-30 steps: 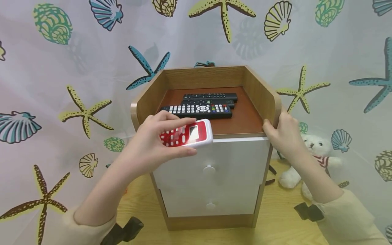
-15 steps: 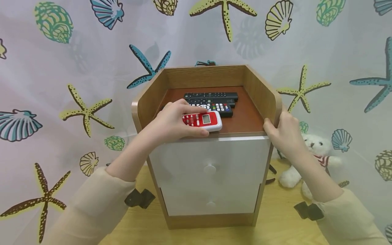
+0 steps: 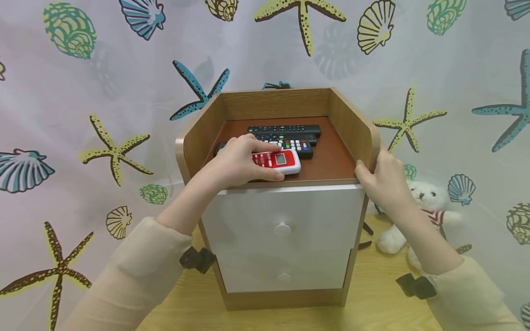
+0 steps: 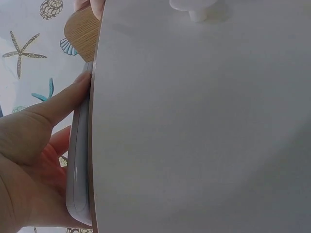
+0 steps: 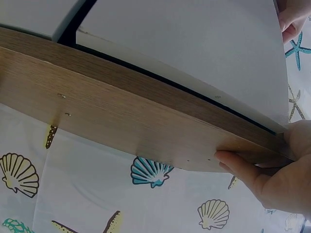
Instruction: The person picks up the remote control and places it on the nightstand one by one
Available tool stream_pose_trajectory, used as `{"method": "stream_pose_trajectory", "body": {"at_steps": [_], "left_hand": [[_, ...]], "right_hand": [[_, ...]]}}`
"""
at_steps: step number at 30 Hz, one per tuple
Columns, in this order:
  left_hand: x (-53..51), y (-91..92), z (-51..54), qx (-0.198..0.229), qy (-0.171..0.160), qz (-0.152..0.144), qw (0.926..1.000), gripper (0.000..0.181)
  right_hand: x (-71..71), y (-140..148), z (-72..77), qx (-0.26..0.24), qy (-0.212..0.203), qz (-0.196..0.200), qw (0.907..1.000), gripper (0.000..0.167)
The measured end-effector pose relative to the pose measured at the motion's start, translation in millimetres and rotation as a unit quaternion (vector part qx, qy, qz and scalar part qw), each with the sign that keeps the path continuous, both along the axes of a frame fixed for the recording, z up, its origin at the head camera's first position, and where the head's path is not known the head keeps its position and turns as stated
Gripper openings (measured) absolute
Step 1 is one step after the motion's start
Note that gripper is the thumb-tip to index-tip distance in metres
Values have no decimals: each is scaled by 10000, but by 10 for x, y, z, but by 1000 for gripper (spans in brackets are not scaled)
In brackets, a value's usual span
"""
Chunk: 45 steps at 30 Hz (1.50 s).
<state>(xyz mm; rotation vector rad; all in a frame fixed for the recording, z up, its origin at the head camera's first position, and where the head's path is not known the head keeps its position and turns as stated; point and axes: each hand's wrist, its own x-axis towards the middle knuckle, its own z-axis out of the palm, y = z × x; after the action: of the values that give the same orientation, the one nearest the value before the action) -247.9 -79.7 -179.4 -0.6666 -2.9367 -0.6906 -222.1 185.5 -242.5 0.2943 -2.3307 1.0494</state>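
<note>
My left hand [image 3: 238, 163] holds a red and white remote control [image 3: 285, 161] with a small screen, thumb on the near long side and fingers on the far one. The remote lies face up at the front edge of the cabinet's brown top [image 3: 327, 168]. In the left wrist view, the white side of the remote control [image 4: 79, 160] runs along that edge. Behind it lie three black remote controls [image 3: 304, 131], the nearest partly covered by my left hand. My right hand [image 3: 385, 179] grips the front end of the cabinet's right side panel [image 3: 354, 119].
Below the top are two white drawers with round knobs [image 3: 283, 229]. Raised wooden walls [image 3: 277, 105] border the top at the back and sides. A white teddy bear [image 3: 428, 195] sits on the floor to the right. A sea-patterned curtain [image 3: 136, 82] hangs behind.
My left hand has carried the red and white remote from in front of the cabinet forward and right onto the top's front edge. My right hand has stayed on the side panel.
</note>
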Motion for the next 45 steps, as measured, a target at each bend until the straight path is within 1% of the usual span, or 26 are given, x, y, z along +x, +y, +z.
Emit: {"method": "stream_pose_trajectory", "body": {"at_steps": [3, 9, 15, 19, 23, 27, 31, 36, 45], "left_hand": [[-25, 4, -2, 4, -29, 25, 10000, 61], [-75, 4, 2, 24, -68, -107, 9999, 59], [-108, 32, 23, -57, -141, -15, 9999, 60], [-138, 53, 25, -131, -188, 54, 9997, 60], [-168, 86, 20, -266, -121, 160, 9994, 61], [-196, 117, 8, -368, -109, 298, 9988, 61], [-197, 129, -10, -427, -37, 392, 9983, 60], [-172, 133, -15, -438, 106, 417, 9981, 58], [-157, 113, -26, -327, 54, 277, 9991, 57]], "right_hand": [[3, -2, 1, -16, 3, 2, 10000, 41], [10, -1, 4, -48, -6, 31, 10000, 41], [9, 9, 6, -30, 6, 9, 10000, 41], [8, 11, 1, 15, -62, -26, 10000, 41], [7, 13, -2, 0, -123, -26, 9999, 41], [-1, 10, -4, -13, 7, -35, 10000, 40], [-11, 6, -5, -30, 206, -34, 9998, 40], [-13, 2, -3, -32, 233, -43, 9997, 40], [-25, 3, -12, -24, 219, -39, 9998, 40]]}}
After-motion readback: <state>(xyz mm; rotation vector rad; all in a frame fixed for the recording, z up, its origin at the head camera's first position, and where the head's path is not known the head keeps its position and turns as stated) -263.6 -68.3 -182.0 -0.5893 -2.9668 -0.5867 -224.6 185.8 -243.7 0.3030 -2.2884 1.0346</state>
